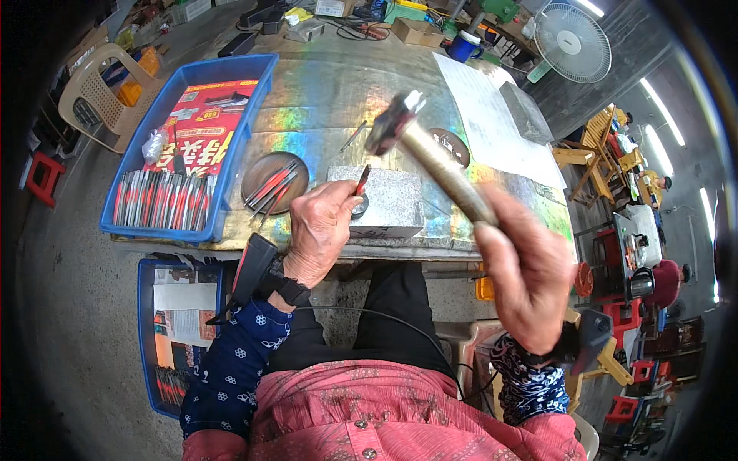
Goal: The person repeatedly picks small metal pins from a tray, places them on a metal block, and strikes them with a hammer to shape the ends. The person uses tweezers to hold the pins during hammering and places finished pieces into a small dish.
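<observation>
My right hand (530, 265) is wrapped round the handle of a hammer (446, 170), raised above the table and somewhat blurred. Its head hangs over the far edge of a speckled grey block (396, 198). At the block's left side, my left hand (319, 230) pinches a slim red-and-dark piece (363, 180), tip upward. A small round metal piece (359, 207) sits by those fingers on the block; whether the two pieces touch is hidden. Left of that hand, a round dark dish (254, 170) holds several slender red-and-grey pieces (275, 184). Behind the hammer lies another round dish (455, 140).
A blue tray (257, 100) on the left holds many slim red-and-silver pieces (165, 201) and red printed sheets. Below it stands a second blue tray (146, 338). White sheets (492, 115) cover the table's right, with a fan (570, 42) beyond. A cable (384, 316) crosses my lap.
</observation>
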`<act>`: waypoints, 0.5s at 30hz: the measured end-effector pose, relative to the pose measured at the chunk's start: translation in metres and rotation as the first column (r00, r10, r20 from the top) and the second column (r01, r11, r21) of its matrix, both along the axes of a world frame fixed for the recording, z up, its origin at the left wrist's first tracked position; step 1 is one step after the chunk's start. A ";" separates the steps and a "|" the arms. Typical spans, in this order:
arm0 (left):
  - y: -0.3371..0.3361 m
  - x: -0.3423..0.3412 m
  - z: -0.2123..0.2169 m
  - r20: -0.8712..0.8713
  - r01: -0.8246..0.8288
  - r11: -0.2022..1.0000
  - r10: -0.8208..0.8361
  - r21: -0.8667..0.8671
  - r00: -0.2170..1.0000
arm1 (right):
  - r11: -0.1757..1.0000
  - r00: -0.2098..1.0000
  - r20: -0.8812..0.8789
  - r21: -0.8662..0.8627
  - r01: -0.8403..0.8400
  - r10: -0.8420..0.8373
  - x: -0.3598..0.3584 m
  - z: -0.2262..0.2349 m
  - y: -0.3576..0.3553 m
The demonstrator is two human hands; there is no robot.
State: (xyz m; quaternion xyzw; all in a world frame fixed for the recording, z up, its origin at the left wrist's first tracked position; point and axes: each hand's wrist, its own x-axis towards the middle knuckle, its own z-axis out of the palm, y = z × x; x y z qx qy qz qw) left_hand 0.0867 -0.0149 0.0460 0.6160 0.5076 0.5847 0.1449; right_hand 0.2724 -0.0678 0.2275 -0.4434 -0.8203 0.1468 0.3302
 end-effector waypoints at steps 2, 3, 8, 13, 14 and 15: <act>0.000 0.001 0.000 0.018 -0.002 1.000 0.001 0.004 1.000 | 0.992 0.994 -0.093 0.114 0.063 -0.052 -0.001 0.005 -0.005; 0.000 0.001 0.000 0.026 -0.003 1.000 0.003 0.008 1.000 | 0.967 0.980 -0.195 0.243 0.076 -0.028 -0.002 0.005 -0.005; -0.001 0.000 0.000 0.033 0.004 1.000 -0.004 0.001 0.999 | 0.995 0.999 0.044 -0.099 -0.020 0.024 -0.003 -0.031 0.009; 0.002 -0.001 -0.002 0.012 0.003 1.000 -0.003 0.003 1.000 | 0.999 0.999 -0.018 0.006 0.049 -0.048 0.005 -0.032 0.007; 0.002 -0.001 -0.001 0.014 0.003 1.000 -0.003 0.011 1.000 | 0.998 0.998 -0.024 0.011 0.054 -0.053 0.005 -0.032 0.008; 0.002 -0.001 -0.001 0.016 0.004 1.000 -0.005 0.016 1.000 | 0.998 0.998 -0.029 0.013 0.061 -0.060 0.006 -0.033 0.008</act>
